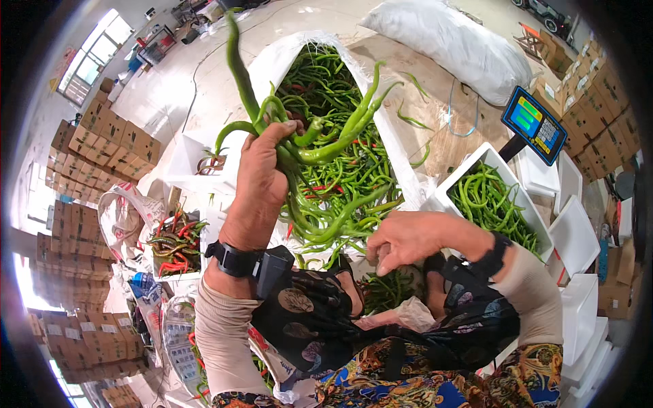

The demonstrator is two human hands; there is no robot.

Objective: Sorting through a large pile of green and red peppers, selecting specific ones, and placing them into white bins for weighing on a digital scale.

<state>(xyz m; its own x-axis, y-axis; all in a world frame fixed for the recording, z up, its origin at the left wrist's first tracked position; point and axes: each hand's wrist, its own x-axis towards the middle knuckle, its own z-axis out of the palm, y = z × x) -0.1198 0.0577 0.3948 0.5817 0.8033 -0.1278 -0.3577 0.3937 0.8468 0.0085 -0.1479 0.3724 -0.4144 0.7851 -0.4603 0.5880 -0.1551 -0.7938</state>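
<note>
My left hand (262, 171) grips a bunch of long green chili peppers (339, 145) that fan out above and below the fist. Under them a large white woven sack (268, 64) lies spread, heaped with green chili peppers (326, 92) and a few red ones. My right hand (410, 239) hovers at the near edge of the heap with its fingers curled; whether anything is between them is hidden. Between my feet lie more dark green peppers (393, 288).
At right a white foam box (441, 196) of green peppers sits by a digital scale display (533, 125). Foam lids (576, 234) lean beyond it. At left are a foam box (178, 140) with few peppers and a box of red and dark peppers (176, 245). Cardboard boxes (109, 137) are stacked behind.
</note>
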